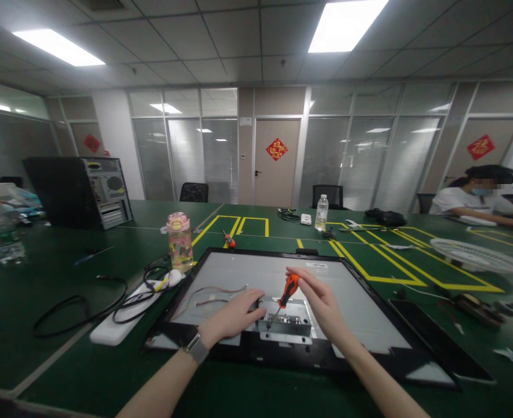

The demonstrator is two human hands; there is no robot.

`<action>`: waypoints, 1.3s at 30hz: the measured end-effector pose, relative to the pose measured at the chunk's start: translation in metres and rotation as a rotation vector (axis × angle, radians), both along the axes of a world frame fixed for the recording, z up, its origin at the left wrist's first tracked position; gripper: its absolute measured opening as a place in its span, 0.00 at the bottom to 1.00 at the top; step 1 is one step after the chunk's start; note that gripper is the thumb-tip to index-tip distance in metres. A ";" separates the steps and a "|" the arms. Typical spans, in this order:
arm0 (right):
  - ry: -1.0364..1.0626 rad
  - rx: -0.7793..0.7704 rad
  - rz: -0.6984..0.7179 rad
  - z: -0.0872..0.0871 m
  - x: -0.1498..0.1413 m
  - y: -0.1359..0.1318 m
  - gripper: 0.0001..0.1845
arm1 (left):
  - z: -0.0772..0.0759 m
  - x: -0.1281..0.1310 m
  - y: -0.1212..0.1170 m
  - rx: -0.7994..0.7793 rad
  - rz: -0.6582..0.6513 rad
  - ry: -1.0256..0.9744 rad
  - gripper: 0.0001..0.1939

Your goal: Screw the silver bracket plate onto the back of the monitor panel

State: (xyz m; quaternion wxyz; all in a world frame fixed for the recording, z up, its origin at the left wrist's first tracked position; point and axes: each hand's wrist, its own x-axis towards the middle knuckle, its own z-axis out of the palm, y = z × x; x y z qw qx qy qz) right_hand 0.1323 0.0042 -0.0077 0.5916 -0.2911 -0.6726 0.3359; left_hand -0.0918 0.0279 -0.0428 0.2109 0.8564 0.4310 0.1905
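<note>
Green bench (130, 241), black-framed grey panel (361, 307) up near: right hand (320, 296) pinches an orange-and-black screwdriver (289, 288), tip at the silver metal box (289, 330); left hand (235, 314) kinda spread by its left edge.

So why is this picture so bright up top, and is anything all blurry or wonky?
In the head view, two ceiling lights glare white; in the head view, the plastic bottle at far left looks smeared near the edge; the head view shows the orange screwdriver more clearly, but its tip is hard to make out.
</note>
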 end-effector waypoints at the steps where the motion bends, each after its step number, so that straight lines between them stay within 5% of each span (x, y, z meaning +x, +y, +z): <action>1: -0.003 -0.020 0.006 0.000 0.000 0.000 0.15 | 0.000 0.000 0.000 0.000 0.001 0.002 0.25; 10: 0.085 -0.016 0.018 -0.002 -0.001 0.003 0.08 | 0.000 0.000 -0.001 -0.002 0.010 0.002 0.24; 18: 0.067 -0.122 0.132 -0.004 0.002 0.004 0.15 | 0.006 0.001 -0.004 -0.013 0.021 0.015 0.25; 25: 0.120 -0.088 0.151 -0.005 0.001 0.005 0.08 | 0.002 0.000 -0.001 -0.013 0.013 0.002 0.26; 34: 0.130 -0.138 0.137 -0.003 0.003 0.005 0.12 | 0.002 0.000 -0.002 -0.014 0.021 -0.008 0.26; 39: 0.180 -0.171 0.259 0.003 0.000 -0.001 0.07 | 0.001 0.000 -0.001 -0.002 0.010 0.006 0.25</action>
